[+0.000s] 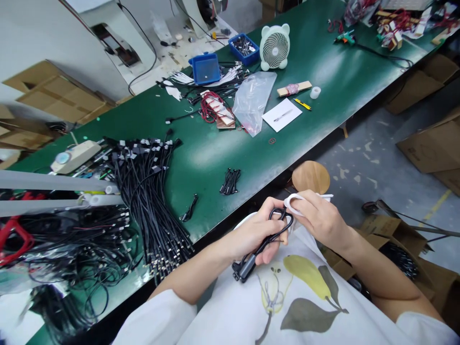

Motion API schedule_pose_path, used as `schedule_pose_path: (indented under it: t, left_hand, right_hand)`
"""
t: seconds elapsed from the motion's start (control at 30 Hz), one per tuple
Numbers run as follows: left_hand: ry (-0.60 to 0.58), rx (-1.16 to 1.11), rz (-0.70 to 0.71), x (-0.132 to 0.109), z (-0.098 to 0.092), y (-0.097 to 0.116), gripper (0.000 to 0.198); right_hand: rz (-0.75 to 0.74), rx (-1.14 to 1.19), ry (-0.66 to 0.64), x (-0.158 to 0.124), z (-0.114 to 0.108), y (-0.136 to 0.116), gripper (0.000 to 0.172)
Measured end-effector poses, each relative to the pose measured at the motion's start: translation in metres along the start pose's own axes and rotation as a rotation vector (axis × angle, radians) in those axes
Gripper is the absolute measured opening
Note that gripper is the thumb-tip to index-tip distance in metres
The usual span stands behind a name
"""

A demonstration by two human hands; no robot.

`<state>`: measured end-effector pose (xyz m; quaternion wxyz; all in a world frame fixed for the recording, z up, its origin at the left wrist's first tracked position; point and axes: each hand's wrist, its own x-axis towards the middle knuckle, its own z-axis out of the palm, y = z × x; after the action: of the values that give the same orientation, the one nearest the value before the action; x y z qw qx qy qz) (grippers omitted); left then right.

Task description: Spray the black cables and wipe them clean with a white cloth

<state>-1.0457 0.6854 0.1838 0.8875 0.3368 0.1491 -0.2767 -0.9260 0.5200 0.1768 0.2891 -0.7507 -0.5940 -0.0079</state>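
If cloth, white strip (293,204) in right hand (319,218), cable (259,251) in left (247,235)

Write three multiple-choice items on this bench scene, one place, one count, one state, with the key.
1. Where does the white bear-eared desk fan stand?
A) on the concrete floor
B) in a cardboard box
C) on the green workbench

2. How many blue plastic bins are on that bench?
A) one
B) two
C) four

3. The black cable in the left hand is:
A) bent into a loop
B) pulled straight
C) cut in two

Key:
1 C, the fan's base sits on the green surface.
2 B, a larger blue bin and a smaller one of small parts.
3 A, a loop shows at the fingers, the black plug below.
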Motion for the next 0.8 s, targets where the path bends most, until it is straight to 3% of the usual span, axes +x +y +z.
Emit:
schedule_pose_path:
  t: [0.17,0.37,0.43,0.5,0.53,0.6,0.7,0.8]
  left_hand:
    - [0.024,0.279,-0.016,-0.002,0.000,0.004,0.026]
    - [0.060,0.310,-0.051,0.016,-0.011,-0.006,0.028]
    - [0.027,0.230,-0.092,0.021,-0.013,-0.009,0.032]
    - [0.034,0.107,-0.114,0.024,-0.013,-0.010,0.038]
    - [0.065,0.048,-0.101,0.025,-0.013,-0.009,0.042]
    - [0.134,-0.033,-0.043,0.025,-0.012,-0.006,0.048]
    - [0.120,-0.059,-0.009,0.023,-0.010,-0.002,0.049]
    - [0.069,-0.061,-0.052,0.021,-0.009,-0.002,0.043]
  right_hand:
    - [-0.021,-0.031,-0.084,0.002,-0.003,-0.002,0.009]
    - [0.109,-0.319,-0.123,0.008,0.015,0.003,0.011]
    - [0.192,-0.379,-0.073,0.009,0.012,0.011,0.011]
    - [0.252,-0.290,0.046,0.004,0.005,0.016,0.007]
    - [0.237,-0.217,0.108,0.000,0.002,0.017,0.002]
    - [0.130,-0.119,0.174,-0.012,-0.003,0.016,0.012]
    - [-0.079,-0.184,0.126,-0.029,0.002,0.012,0.022]
    - [-0.140,-0.224,0.062,-0.037,0.009,0.012,0.020]
